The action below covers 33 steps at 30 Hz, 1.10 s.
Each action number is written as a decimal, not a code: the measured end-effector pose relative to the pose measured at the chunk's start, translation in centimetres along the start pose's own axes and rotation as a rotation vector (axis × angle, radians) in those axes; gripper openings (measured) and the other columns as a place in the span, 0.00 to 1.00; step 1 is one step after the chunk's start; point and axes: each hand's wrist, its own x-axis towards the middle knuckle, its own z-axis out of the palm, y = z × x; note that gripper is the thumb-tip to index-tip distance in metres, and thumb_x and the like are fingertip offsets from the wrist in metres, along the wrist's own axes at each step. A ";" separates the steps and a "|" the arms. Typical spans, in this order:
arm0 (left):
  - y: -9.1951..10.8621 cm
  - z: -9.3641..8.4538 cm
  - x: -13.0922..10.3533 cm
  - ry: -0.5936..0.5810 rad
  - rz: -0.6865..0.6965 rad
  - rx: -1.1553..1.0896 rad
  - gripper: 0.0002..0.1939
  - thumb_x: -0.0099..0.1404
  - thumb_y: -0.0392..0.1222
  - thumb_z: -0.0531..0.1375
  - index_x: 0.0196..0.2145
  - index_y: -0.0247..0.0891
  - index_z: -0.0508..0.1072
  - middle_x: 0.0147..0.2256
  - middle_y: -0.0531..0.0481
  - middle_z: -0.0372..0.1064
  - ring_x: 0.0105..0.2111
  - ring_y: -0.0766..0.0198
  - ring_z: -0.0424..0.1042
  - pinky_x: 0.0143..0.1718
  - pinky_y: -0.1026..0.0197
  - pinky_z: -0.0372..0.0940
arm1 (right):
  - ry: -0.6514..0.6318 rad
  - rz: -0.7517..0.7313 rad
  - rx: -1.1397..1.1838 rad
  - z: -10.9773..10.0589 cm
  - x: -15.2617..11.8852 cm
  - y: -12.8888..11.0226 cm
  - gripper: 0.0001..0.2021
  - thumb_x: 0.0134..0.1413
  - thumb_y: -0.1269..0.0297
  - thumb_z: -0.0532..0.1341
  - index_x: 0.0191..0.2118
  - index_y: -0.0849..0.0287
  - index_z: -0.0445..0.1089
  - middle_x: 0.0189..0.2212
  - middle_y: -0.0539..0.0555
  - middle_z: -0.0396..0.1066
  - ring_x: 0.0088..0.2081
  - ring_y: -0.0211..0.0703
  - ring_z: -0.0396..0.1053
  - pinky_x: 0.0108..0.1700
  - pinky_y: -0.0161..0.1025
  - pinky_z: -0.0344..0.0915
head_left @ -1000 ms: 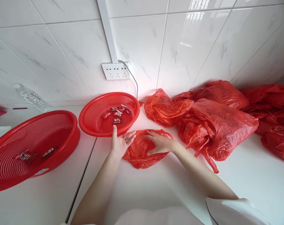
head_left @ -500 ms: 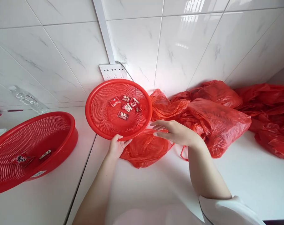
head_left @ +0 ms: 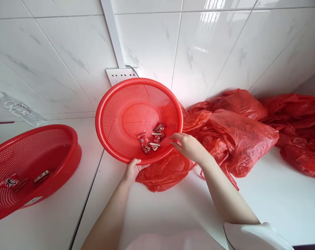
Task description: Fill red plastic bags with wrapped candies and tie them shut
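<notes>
So, over the white desk (head_left: 170, 208), beside red bags (head_left: 243, 139), a red basket (head_left: 116, 114) tilts. The left hand (head_left: 133, 170) is closed on its near rim; the right hand (head_left: 190, 146) half-curls at the right rim, hold unclear, near small packets (head_left: 143, 139) inside.

Bright, cool, diffuse light fills the view, throwing streaky white glare on the glossy wall tiles (head_left: 144, 41) toward one o'clock and a pale sheen across the white tabletop (head_left: 266, 205) toward four o'clock. Soft, faint-edged shadows lie on the tabletop near six o'clock, and the corner at two to three o'clock is dimmer. Focus is fairly sharp, though print on the small packets (head_left: 144, 139) is hard to read, and wide-angle distortion stretches the basket (head_left: 66, 133) at eight o'clock.
</notes>
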 end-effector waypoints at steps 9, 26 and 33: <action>-0.5 0.7 -1.2 -0.238 -0.016 0.091 0.18 0.60 0.37 0.57 0.47 0.31 0.76 0.47 0.40 0.75 0.53 0.46 0.69 0.55 0.45 0.63 | -0.013 -0.149 -0.189 5.8 1.2 -0.6 0.25 0.61 0.77 0.46 0.63 0.64 0.56 0.63 0.63 0.57 0.63 0.50 0.55 0.65 0.53 0.47; -0.9 -0.2 -0.8 -0.277 -0.054 0.030 0.21 0.62 0.38 0.57 0.53 0.31 0.72 0.49 0.39 0.74 0.52 0.45 0.71 0.56 0.43 0.61 | 0.116 -0.270 -0.179 7.2 2.1 1.3 0.12 0.64 0.72 0.51 0.44 0.57 0.71 0.51 0.58 0.68 0.57 0.49 0.62 0.66 0.58 0.44; -0.2 0.1 -0.3 -0.152 0.053 0.032 0.17 0.58 0.37 0.59 0.45 0.31 0.76 0.46 0.40 0.76 0.50 0.45 0.72 0.53 0.44 0.65 | 0.108 0.114 1.223 5.2 2.1 0.6 0.10 0.60 0.61 0.57 0.47 0.55 0.65 0.48 0.56 0.71 0.48 0.47 0.71 0.52 0.52 0.69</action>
